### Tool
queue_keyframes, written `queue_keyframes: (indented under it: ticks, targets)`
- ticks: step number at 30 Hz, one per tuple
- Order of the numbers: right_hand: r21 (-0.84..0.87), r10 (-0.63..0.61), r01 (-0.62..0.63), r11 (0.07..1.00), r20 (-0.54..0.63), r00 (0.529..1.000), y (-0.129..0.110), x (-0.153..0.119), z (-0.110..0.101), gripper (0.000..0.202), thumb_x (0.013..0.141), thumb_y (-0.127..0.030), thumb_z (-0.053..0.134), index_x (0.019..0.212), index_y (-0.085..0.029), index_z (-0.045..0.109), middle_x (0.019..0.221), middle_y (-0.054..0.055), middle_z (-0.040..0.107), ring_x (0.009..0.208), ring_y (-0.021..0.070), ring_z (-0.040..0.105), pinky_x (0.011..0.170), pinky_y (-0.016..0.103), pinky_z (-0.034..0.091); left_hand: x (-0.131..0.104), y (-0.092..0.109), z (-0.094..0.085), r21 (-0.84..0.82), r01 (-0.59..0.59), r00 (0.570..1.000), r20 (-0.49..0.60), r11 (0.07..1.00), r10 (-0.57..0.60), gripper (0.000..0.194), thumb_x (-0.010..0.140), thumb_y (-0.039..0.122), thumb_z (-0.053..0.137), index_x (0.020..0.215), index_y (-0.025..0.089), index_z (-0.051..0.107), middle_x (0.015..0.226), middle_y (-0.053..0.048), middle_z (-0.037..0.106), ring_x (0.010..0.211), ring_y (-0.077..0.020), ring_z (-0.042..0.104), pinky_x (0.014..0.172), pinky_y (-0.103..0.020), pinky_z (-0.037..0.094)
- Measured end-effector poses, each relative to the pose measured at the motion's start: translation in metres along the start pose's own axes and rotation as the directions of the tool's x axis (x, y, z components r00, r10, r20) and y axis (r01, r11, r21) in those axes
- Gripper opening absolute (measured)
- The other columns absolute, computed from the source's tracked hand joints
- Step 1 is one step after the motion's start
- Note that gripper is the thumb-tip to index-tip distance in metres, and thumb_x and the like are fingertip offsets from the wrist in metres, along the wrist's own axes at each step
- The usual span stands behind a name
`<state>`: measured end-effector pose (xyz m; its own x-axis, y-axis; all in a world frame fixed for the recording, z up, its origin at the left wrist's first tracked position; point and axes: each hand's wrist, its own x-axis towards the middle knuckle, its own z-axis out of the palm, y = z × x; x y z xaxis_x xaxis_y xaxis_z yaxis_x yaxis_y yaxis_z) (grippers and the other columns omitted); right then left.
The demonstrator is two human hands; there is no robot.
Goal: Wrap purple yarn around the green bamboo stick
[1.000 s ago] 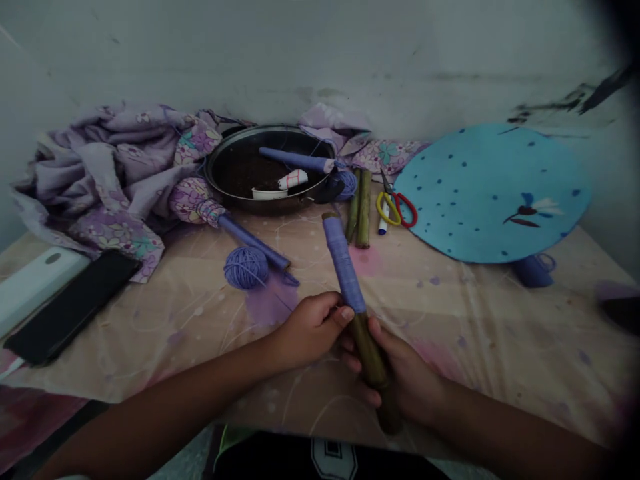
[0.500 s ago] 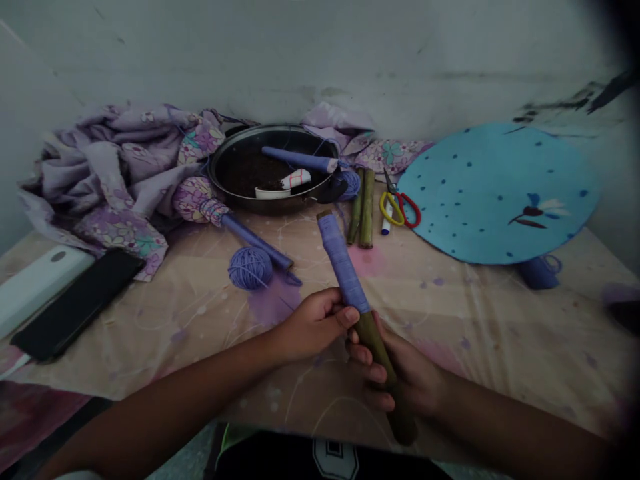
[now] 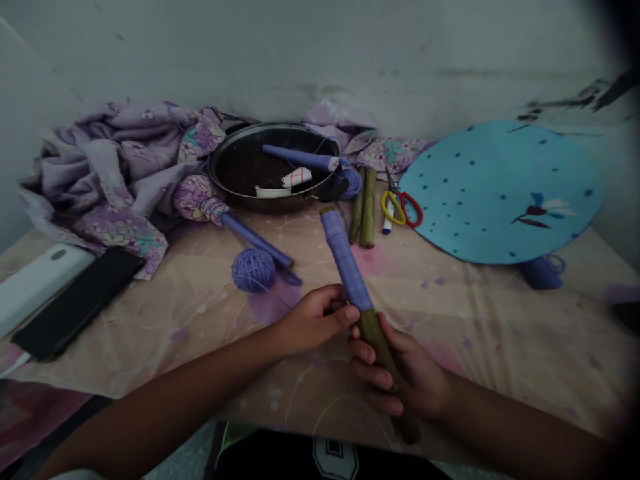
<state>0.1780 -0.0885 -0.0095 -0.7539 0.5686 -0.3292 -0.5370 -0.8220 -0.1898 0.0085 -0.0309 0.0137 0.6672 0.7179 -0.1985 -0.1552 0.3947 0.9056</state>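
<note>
Surroundings: patterned tablecloth under everything. At the far left, a heap of purple flowered cloth; in front of it, a white case and a black phone-like slab side by side. A padded stick with a flowered cloth head lies aslant, a ball of purple yarn just beside it. Dark pan at the back; a purple-wrapped rod lies across it, over its rim. Right of the pan: two bare stems, then scissors with one yellow and one red handle, overlapping a marker. Blue disc at the right partly hides a purple roll.

Work in hand: greenish stick, upper part wound with purple yarn, held tilted above the near tablecloth, top leaning away and to the left.

Fingers: right hand is curled around the bare lower part in a firm-looking grip. Left hand has bent fingers, thumb tip touching the stick at the winding's lower edge; whether thumb and forefinger pinch a strand cannot be told.
</note>
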Motion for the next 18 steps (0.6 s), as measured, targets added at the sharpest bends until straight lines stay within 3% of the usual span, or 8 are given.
queue_keyframes:
  ticks: [5, 9, 15, 18]
  targets:
    - [0.025, 0.076, -0.078, 0.997, 0.078, 0.994, -0.0004, 0.0001, -0.0007, 0.037, 0.087, -0.052, 0.053, 0.097, -0.017, 0.058, 0.073, -0.003, 0.049, 0.048, 0.0064, 0.043, 0.036, 0.016, 0.040, -0.0010, 0.0001, 0.0004, -0.012, 0.014, 1.000, 0.022, 1.000, -0.013, 0.046, 0.073, 0.052, 0.067, 0.091, 0.011, 0.054, 0.066, 0.002, 0.056, 0.057, -0.0057, 0.052, 0.056, -0.017, 0.042]
    - [-0.032, -0.010, 0.012, 0.999, 0.050, 0.999, 0.0008, 0.0013, -0.0011, 0.045, 0.082, -0.059, 0.056, 0.091, -0.016, 0.060, 0.074, -0.002, 0.051, 0.047, 0.0050, 0.041, 0.036, 0.015, 0.037, -0.0006, -0.0017, 0.0001, 0.006, 0.030, 0.999, -0.024, 1.000, -0.029, 0.046, 0.072, 0.051, 0.069, 0.090, 0.011, 0.055, 0.070, 0.001, 0.056, 0.061, -0.0060, 0.053, 0.057, -0.017, 0.042]
    - [-0.085, 0.020, -0.014, 0.996, 0.069, 0.997, 0.0006, 0.0012, -0.0041, 0.050, 0.089, -0.060, 0.043, 0.081, -0.014, 0.061, 0.053, -0.004, 0.045, 0.040, 0.0063, 0.038, 0.038, 0.016, 0.037, -0.0001, -0.0028, -0.0010, -0.014, 0.022, 0.998, -0.061, 1.000, -0.023, 0.047, 0.069, 0.049, 0.072, 0.091, 0.011, 0.056, 0.074, 0.000, 0.057, 0.065, -0.0073, 0.055, 0.061, -0.019, 0.042]
    - [-0.020, 0.017, -0.016, 1.000, 0.066, 0.998, -0.0002, 0.0015, -0.0026, 0.045, 0.090, -0.057, 0.044, 0.090, -0.016, 0.061, 0.066, -0.001, 0.053, 0.046, 0.0075, 0.044, 0.038, 0.018, 0.040, -0.0004, -0.0004, -0.0018, -0.031, 0.033, 0.999, -0.022, 0.999, -0.033, 0.042, 0.073, 0.047, 0.070, 0.089, 0.011, 0.056, 0.067, 0.002, 0.054, 0.060, -0.0060, 0.053, 0.058, -0.018, 0.042]
